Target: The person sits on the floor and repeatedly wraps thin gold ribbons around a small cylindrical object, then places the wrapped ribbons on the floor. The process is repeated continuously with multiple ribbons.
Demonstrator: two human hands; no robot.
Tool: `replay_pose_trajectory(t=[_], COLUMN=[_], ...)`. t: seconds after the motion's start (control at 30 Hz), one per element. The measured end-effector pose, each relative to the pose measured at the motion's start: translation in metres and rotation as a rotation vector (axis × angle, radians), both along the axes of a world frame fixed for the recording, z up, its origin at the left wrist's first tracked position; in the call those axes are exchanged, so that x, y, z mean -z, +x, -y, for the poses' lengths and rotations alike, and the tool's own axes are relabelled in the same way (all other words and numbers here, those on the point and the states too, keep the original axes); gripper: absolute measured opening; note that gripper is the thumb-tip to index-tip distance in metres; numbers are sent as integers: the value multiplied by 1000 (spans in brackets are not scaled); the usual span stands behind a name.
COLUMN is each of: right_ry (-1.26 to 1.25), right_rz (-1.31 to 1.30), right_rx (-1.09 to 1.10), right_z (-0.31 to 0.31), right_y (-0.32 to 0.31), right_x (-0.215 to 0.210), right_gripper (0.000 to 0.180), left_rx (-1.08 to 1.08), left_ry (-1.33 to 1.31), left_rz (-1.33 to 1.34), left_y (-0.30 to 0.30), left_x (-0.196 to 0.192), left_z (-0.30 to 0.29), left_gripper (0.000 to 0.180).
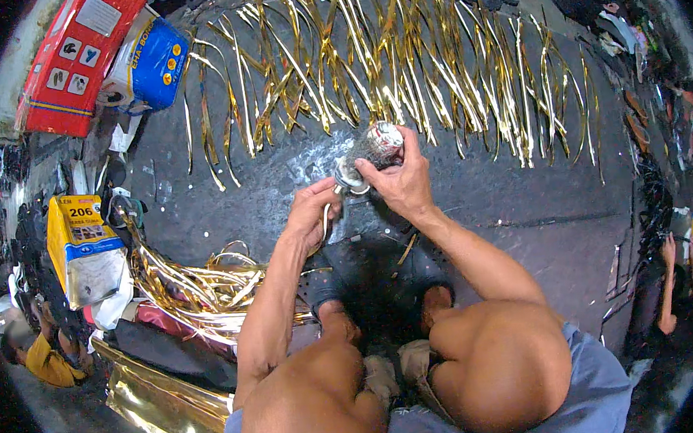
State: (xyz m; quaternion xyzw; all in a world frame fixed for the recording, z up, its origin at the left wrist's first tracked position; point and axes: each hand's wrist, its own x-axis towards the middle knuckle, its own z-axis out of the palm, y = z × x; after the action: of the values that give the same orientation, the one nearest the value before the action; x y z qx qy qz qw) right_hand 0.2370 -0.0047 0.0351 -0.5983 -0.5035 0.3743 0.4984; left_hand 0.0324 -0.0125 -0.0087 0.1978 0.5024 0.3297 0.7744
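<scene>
Hands meet over the dark floor (508,204): your right hand (399,181) is wrapped around a small silvery tin can with a red-and-white label (375,145), tilted, while your left hand (311,215) pinches at its open mouth. Gold foil strips (399,58) lie fanned beyond. A red carton (78,58), a blue pack (157,62) and a yellow box (80,245) sit left.

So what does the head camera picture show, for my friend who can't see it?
A person squats on a dark floor, the right hand holding a tilted metal can while the left hand works at its mouth. Shiny gold strips lie in rows ahead, with a loose gold pile to the left.
</scene>
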Motion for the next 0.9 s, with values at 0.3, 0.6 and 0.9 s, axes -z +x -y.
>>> replay_pose_trajectory(t=[0.3,0.6,0.9], right_ry=[-145,-2,224], right_rz=[262,416,520], right_rx=[176,-211,-376], right_z=[4,8,23], right_y=[66,10,7], right_x=[31,29,30], right_gripper=[67,69,72], left_rx=[432,474,244], left_ry=[362,484,1027], left_rz=[-637,-864,-592], left_y=[0,3,31], left_x=[-8,46,17], left_z=[-19,-39,-9], left_gripper=[26,20,64])
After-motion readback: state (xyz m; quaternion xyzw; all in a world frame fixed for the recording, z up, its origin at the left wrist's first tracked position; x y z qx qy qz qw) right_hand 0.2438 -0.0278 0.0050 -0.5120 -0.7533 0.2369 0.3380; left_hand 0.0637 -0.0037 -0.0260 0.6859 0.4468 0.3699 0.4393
